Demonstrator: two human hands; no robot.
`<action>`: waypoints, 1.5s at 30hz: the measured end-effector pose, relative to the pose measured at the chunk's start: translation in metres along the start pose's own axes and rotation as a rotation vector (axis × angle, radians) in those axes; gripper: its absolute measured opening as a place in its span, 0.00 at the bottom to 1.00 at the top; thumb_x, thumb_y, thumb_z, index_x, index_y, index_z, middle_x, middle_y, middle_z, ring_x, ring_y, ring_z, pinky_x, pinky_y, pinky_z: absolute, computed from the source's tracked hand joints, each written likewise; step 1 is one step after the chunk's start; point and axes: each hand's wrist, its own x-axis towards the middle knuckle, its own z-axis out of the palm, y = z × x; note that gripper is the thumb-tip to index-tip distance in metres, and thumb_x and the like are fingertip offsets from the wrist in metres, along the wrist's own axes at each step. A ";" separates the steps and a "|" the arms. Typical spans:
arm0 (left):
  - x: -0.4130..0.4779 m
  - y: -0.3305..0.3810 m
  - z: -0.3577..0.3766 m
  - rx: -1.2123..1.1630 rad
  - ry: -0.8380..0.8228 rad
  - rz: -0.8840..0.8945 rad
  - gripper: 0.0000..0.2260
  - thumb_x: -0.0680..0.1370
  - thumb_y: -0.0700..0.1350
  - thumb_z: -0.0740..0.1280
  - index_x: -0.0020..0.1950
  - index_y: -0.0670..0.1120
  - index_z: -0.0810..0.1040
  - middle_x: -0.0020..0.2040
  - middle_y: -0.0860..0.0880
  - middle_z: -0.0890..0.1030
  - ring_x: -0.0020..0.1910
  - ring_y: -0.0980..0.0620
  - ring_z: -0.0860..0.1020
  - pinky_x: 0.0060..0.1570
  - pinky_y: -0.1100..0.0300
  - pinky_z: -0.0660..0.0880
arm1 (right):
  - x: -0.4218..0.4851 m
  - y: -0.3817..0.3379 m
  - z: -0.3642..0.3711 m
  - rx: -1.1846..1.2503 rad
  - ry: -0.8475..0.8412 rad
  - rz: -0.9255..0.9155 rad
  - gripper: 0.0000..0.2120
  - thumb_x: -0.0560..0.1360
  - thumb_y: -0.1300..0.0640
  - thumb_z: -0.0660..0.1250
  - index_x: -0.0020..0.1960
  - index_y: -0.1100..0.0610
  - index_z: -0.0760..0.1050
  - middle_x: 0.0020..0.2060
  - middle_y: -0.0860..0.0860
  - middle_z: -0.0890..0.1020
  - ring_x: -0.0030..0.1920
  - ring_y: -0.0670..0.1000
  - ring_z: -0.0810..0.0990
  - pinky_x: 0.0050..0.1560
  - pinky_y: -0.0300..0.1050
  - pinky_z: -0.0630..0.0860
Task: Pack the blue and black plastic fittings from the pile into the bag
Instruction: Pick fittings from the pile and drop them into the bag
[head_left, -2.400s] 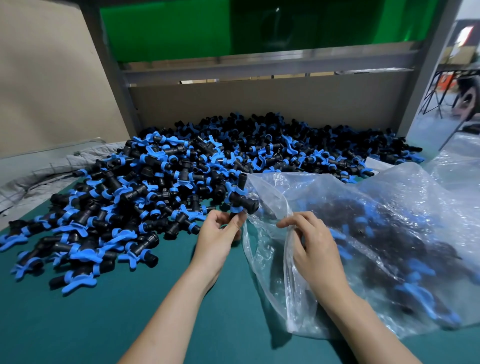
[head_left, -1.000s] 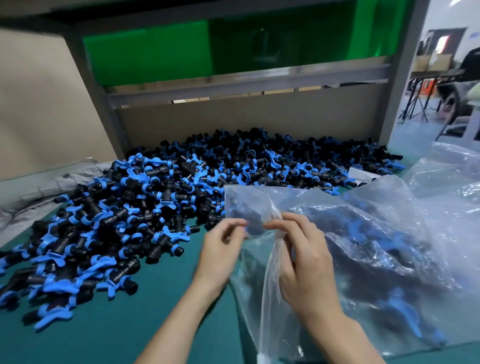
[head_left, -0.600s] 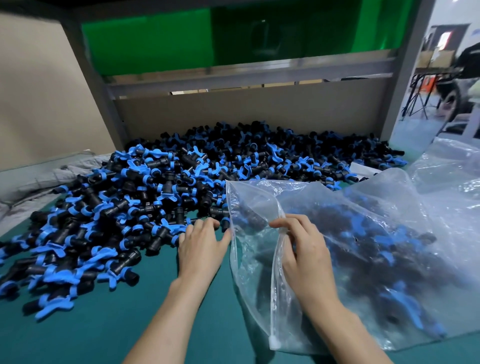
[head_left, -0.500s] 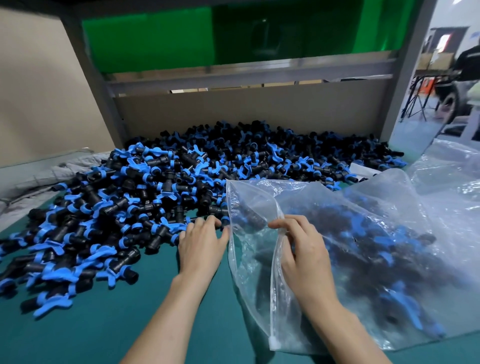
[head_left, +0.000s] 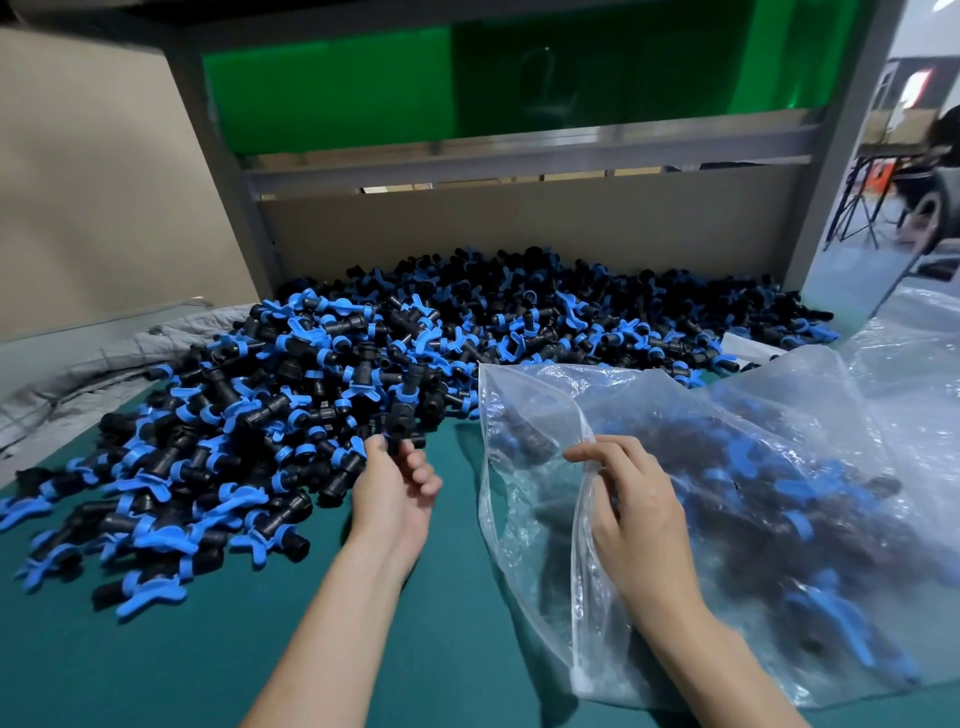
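Many fittings (head_left: 467, 332) piled on teal mat (head_left: 156, 665); left hand (head_left: 395, 493) pinches one, right hand (head_left: 639, 525) grips bag (head_left: 779, 426); green panel (head_left: 337, 88) behind.

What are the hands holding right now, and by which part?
The left hand pinches a black fitting by its near end; the right hand pinches the bag at its open rim.

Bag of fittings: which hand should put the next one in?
Left. The left hand pinches a black fitting beside the pile; the right hand holds the plastic bag open.
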 end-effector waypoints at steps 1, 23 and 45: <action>-0.001 0.000 0.001 -0.128 -0.067 -0.102 0.17 0.83 0.52 0.58 0.36 0.47 0.68 0.27 0.52 0.66 0.21 0.57 0.63 0.19 0.66 0.62 | 0.000 0.000 -0.001 -0.001 -0.003 0.001 0.16 0.76 0.70 0.63 0.52 0.51 0.79 0.49 0.41 0.77 0.50 0.46 0.76 0.52 0.53 0.75; -0.011 -0.023 0.001 0.562 -0.132 0.397 0.08 0.79 0.40 0.67 0.54 0.51 0.74 0.47 0.47 0.81 0.34 0.62 0.78 0.36 0.70 0.74 | 0.001 -0.002 -0.001 0.004 -0.015 0.023 0.15 0.76 0.69 0.62 0.52 0.51 0.79 0.49 0.41 0.77 0.50 0.46 0.75 0.52 0.52 0.74; -0.019 -0.028 0.004 0.709 -0.171 0.605 0.07 0.78 0.40 0.69 0.50 0.53 0.77 0.47 0.59 0.82 0.44 0.65 0.79 0.42 0.75 0.72 | 0.002 -0.003 0.000 -0.005 -0.009 0.017 0.14 0.76 0.69 0.62 0.52 0.51 0.79 0.49 0.41 0.77 0.50 0.46 0.75 0.53 0.51 0.74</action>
